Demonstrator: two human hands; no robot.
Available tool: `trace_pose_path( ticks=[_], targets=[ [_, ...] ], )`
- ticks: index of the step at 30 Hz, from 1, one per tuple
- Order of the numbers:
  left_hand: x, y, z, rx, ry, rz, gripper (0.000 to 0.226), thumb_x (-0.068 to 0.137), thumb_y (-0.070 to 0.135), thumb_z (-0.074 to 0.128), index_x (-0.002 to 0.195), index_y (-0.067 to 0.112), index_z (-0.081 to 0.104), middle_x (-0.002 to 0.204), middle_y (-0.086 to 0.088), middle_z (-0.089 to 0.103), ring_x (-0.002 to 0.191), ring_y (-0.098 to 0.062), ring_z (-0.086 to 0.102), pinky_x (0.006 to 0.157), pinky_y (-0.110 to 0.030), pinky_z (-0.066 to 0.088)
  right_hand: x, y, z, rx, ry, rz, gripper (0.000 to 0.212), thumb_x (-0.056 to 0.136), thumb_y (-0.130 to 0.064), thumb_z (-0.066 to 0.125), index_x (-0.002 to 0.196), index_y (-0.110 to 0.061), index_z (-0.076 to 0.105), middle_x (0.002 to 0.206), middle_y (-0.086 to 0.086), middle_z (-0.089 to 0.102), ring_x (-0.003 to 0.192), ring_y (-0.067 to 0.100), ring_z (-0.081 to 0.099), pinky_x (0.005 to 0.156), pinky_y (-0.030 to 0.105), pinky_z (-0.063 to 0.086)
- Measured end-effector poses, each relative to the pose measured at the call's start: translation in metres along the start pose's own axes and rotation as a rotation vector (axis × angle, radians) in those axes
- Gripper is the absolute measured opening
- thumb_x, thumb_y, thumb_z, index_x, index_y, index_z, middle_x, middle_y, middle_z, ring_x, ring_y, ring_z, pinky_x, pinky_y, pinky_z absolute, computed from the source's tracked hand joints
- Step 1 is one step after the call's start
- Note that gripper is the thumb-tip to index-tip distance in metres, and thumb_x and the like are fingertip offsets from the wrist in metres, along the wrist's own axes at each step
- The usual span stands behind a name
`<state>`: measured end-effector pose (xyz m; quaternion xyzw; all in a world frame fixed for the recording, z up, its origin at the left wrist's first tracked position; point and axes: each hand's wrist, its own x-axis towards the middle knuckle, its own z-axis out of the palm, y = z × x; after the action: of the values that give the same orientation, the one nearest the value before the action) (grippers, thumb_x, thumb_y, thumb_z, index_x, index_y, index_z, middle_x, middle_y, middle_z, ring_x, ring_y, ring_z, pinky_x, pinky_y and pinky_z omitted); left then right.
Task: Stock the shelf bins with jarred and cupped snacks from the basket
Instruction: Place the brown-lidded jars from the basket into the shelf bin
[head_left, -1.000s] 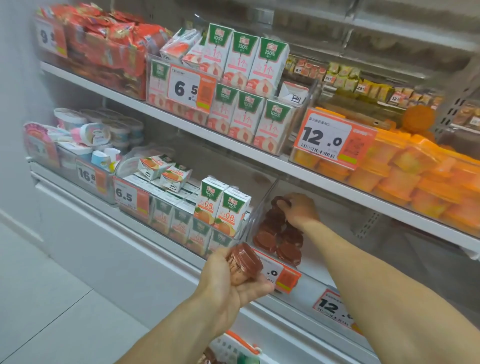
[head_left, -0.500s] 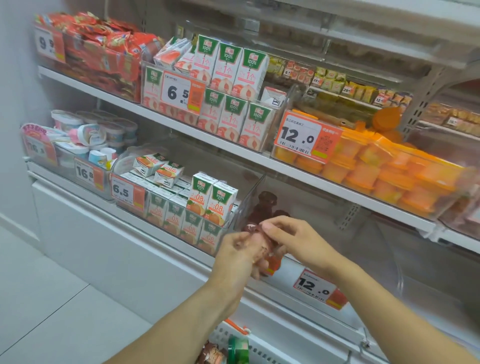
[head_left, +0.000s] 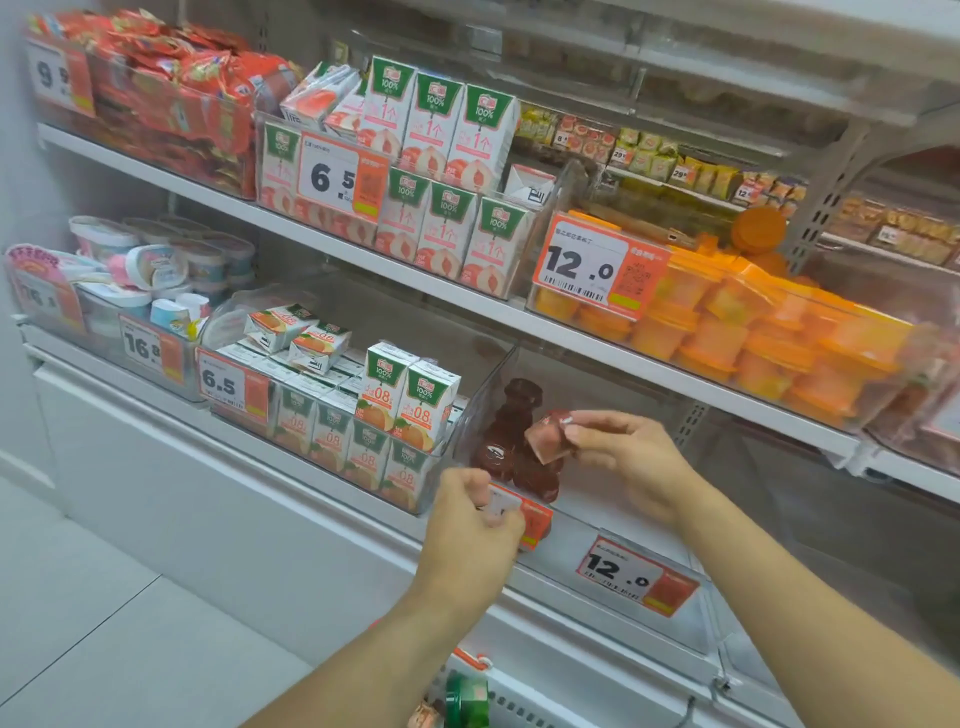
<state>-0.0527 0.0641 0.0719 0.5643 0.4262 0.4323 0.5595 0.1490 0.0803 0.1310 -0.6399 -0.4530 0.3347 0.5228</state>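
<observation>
The right hand (head_left: 631, 457) pinches a reddish-brown snack cup (head_left: 549, 436) between thumb and fingertips, holding it in the air over the front of the clear shelf bin (head_left: 639, 621) on the lower shelf. The cup is tilted, its wide sealed top turned up and to the right toward the fingers, its narrower base down and to the left. Just behind and below it, inside the bin, sits a pile of dark red cups (head_left: 511, 452). The left hand (head_left: 475, 530) is curled loosely in front of the bin's left price tag (head_left: 535, 517); whether it holds anything I cannot tell. The basket (head_left: 467, 696) shows at the bottom edge, with a green lid inside.
</observation>
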Motion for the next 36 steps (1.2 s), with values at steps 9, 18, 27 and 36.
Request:
trace_pose_path(
  ticks=[9, 18, 27, 36],
  targets=[
    [0.012, -0.021, -0.003, 0.136, -0.054, -0.093, 0.017, 0.096, 0.013, 0.057, 0.107, 0.023, 0.049, 0.098, 0.009, 0.054, 0.082, 0.004, 0.051, 0.061, -0.003, 0.038, 0.113, 0.039, -0.022, -0.613, 0.175, -0.071, 0.033, 0.084, -0.010, 0.078, 0.117, -0.012, 0.073, 0.126, 0.004, 0.067, 0.117, 0.023, 0.062, 0.100, 0.024, 0.044],
    [0.020, -0.025, -0.006, 0.171, -0.086, -0.122, 0.019, 0.096, 0.014, 0.056, 0.112, 0.021, 0.050, 0.101, 0.008, 0.054, 0.086, -0.001, 0.053, 0.071, -0.016, 0.043, 0.139, 0.061, -0.014, -0.759, 0.146, -0.117, 0.025, 0.090, -0.006, 0.068, 0.111, -0.017, 0.075, 0.135, 0.004, 0.062, 0.123, 0.025, 0.058, 0.107, 0.028, 0.041],
    [0.015, -0.021, -0.005, 0.207, -0.078, -0.123, 0.014, 0.095, 0.014, 0.057, 0.107, 0.018, 0.051, 0.095, 0.006, 0.056, 0.083, -0.009, 0.055, 0.068, -0.022, 0.042, 0.063, 0.024, -0.001, -0.668, 0.177, -0.246, 0.016, 0.093, -0.012, 0.065, 0.103, -0.021, 0.074, 0.126, -0.002, 0.066, 0.102, 0.014, 0.064, 0.077, 0.000, 0.041],
    [-0.013, -0.046, -0.012, 1.032, -0.608, -0.298, 0.032, 0.092, 0.026, 0.054, 0.111, 0.002, 0.063, 0.077, -0.014, 0.062, 0.072, -0.027, 0.063, 0.068, -0.031, 0.053, -0.131, 0.077, 0.048, -0.678, -0.258, -0.383, 0.009, 0.089, -0.011, 0.064, 0.094, -0.017, 0.070, 0.087, -0.008, 0.069, 0.073, 0.009, 0.063, 0.067, 0.017, 0.050]
  ],
)
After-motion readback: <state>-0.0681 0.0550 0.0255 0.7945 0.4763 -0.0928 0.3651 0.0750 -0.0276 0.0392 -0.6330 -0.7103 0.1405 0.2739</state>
